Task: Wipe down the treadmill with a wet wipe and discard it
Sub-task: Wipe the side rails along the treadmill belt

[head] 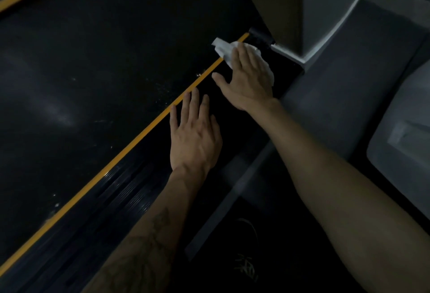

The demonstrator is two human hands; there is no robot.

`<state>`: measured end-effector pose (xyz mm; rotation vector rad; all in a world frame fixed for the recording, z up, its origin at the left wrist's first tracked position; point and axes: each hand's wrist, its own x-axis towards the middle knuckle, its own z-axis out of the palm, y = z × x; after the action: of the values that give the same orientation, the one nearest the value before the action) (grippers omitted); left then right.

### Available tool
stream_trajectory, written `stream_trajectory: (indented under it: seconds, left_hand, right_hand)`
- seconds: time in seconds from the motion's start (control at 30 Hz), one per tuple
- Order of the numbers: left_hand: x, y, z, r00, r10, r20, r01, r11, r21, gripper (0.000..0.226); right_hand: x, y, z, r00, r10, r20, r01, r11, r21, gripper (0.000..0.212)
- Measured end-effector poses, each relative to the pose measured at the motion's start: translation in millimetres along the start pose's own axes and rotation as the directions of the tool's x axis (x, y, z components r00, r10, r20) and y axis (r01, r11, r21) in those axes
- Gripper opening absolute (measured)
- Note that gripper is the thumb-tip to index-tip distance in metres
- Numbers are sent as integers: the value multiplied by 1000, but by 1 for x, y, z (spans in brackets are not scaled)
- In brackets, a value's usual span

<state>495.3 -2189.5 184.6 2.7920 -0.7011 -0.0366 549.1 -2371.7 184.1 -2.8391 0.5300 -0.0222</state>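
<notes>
The treadmill's black belt point(97, 67) fills the left of the view, edged by a yellow stripe point(139, 137) along its dark side rail point(121, 190). My right hand point(246, 78) lies flat with straight fingers on a white wet wipe point(223, 47), pressing it onto the far end of the side rail, close to the treadmill's upright post. My left hand point(193, 134) rests flat on the same rail nearer to me, fingers straight, touching the yellow stripe and holding nothing.
A grey upright post point(290, 9) with a light base rises just beyond the wipe. Grey floor point(344, 88) runs to the right of the rail. A pale grey machine part point(404, 134) sits at the right edge. A dark shoe point(246, 260) shows below.
</notes>
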Motion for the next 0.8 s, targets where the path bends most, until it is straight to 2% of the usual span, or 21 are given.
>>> stream_trajectory:
  seconds: [0.13, 0.33, 0.47, 0.63, 0.8]
  left_hand:
    - [2, 0, 0, 1000, 0, -11, 0, 1000, 8, 64]
    - [1, 1, -1, 1000, -2, 7, 2, 1000, 5, 69]
    - [1, 1, -1, 1000, -5, 9, 5, 1000, -5, 68]
    - [2, 0, -2, 1000, -6, 0, 6, 1000, -19, 67]
    - [2, 1, -1, 1000, -8, -12, 8, 999, -42, 63]
  right_hand:
    - [26, 4, -13, 996, 86, 21, -86, 996, 24, 90]
    - [6, -4, -2, 1000, -15, 27, 15, 1000, 1, 94]
    - [39, 4, -18, 999, 18, 45, -18, 1000, -1, 91]
    - [11, 1, -5, 999, -36, 30, 36, 999, 5, 92]
    - [39, 15, -16, 1000, -20, 13, 20, 999, -37, 87]
